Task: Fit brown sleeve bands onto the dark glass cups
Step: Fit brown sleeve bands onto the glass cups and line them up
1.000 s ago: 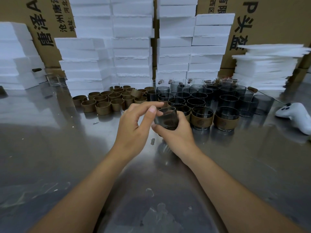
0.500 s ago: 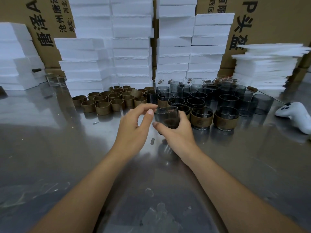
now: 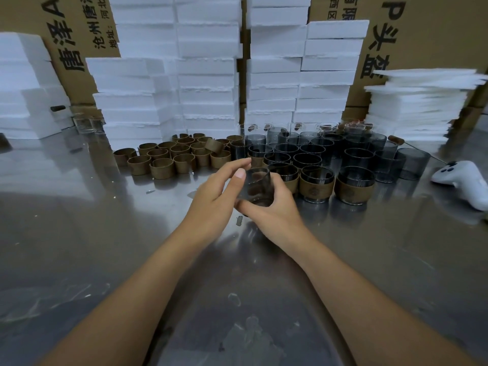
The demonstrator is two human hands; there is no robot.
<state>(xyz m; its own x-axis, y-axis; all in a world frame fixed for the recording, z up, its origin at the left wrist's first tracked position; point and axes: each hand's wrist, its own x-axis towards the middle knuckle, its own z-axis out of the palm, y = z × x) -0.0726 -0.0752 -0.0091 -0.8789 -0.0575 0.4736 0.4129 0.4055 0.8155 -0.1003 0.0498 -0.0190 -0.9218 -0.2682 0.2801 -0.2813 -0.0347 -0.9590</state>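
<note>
My right hand [image 3: 274, 210] grips a bare dark glass cup [image 3: 257, 187] from below and behind, holding it tilted just above the steel table. My left hand [image 3: 214, 200] is beside the cup on its left, thumb against the rim and fingers curved over the top. Whether those fingers pinch the cup I cannot tell. Several loose brown sleeve bands [image 3: 169, 157] lie in a cluster at the back left. Several bare dark cups [image 3: 311, 150] stand at the back right. In front of them stand two cups wearing brown bands [image 3: 317, 184] [image 3: 355, 186].
White foam blocks [image 3: 208, 70] are stacked along the back in front of cardboard boxes [image 3: 433, 25]. A pile of thin foam sheets [image 3: 420, 107] sits at the right. A white game controller [image 3: 462, 180] lies at the right edge. The steel table [image 3: 105, 233] spreads around my arms.
My left hand has slid slightly left and lowered along the cup's side. The cup stays in my right hand at nearly the same spot.
</note>
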